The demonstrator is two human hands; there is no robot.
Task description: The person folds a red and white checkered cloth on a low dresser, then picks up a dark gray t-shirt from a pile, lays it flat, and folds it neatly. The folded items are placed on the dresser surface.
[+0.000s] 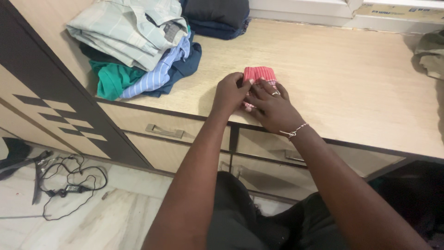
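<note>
A small folded red striped cloth (259, 74) lies on the light wooden countertop (351, 69) close to its front edge. My left hand (230, 92) pinches the cloth's left side with curled fingers. My right hand (273, 107), with a ring and a thin bracelet at the wrist, lies flat over the cloth's lower part, fingers spread and pressing it down. Most of the cloth is hidden under both hands; only its upper end shows.
A pile of folded clothes (134, 41) in pale green, teal and blue sits at the counter's left. Dark folded garments (217, 16) lie at the back. An olive garment (430, 53) is at the right edge. Drawers (164, 131) below; cables (64, 185) on the floor.
</note>
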